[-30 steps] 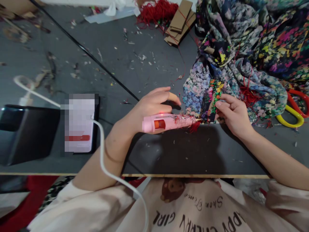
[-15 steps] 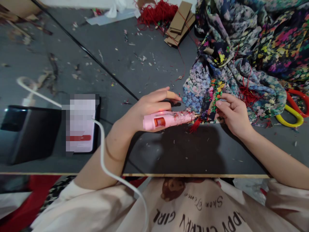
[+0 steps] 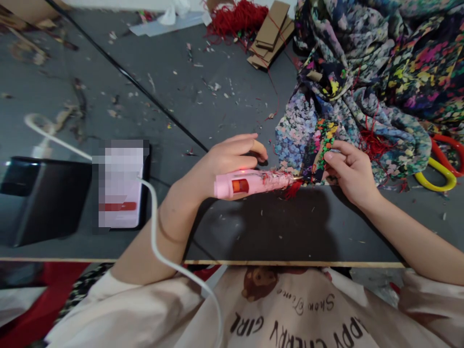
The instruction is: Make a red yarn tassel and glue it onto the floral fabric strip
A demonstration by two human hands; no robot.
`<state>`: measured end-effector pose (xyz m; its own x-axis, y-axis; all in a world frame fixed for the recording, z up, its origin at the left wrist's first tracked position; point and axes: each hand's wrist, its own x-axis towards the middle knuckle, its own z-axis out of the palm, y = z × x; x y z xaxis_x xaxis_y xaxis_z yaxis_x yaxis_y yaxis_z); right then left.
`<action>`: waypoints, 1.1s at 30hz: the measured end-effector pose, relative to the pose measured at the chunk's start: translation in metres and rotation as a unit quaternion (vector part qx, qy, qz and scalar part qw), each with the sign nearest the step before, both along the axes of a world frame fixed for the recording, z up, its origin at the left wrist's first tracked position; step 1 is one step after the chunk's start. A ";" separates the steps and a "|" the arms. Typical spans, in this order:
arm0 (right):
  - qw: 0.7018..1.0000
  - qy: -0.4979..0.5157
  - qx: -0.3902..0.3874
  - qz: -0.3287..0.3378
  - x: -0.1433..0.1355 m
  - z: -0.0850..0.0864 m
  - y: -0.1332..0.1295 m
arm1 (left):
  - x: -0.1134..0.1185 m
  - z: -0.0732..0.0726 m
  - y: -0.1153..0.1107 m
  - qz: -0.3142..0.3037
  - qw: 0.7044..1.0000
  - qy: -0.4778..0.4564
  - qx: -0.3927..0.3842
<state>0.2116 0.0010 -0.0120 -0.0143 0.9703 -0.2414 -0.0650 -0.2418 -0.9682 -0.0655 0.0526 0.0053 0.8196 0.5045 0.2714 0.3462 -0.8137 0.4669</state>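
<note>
My left hand (image 3: 232, 157) is closed around a pink pen-shaped tool (image 3: 250, 183) with an orange window or switch, a glowing red light and a thin metal tip. Bits of red thread cling to its barrel. The tip points right, at the near edge of a small piece of floral fabric (image 3: 295, 133); whether it touches is hard to tell. My right hand (image 3: 350, 171) pinches the fabric's right side between thumb and fingers, by a dark strip with orange, yellow and green flowers. A red thread tuft (image 3: 293, 189) lies just below the tip.
Crumpled floral cloth (image 3: 391, 58) fills the far right, with scissors (image 3: 435, 180) beside it. Red thread (image 3: 237, 19) and cardboard pieces (image 3: 273, 26) lie at the back. A phone (image 3: 121, 183), a black box (image 3: 54, 203) and a white cable (image 3: 154, 227) are at left.
My left hand has shifted very slightly, its fingers curling in a little more, and the pink tool's tip sits slightly lower. My right hand holds its place on the fabric.
</note>
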 end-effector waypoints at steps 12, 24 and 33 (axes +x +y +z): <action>1.000 0.017 -0.007 0.014 -0.003 0.004 0.000 | 0.002 0.000 0.001 0.005 0.999 0.003 0.032; 0.998 0.043 -0.020 0.037 -0.008 0.012 -0.001 | 0.000 -0.003 0.002 0.108 0.976 -0.174 0.068; 0.913 -0.376 0.125 0.099 0.017 0.040 0.000 | 0.003 -0.015 0.004 0.189 0.952 -0.180 0.161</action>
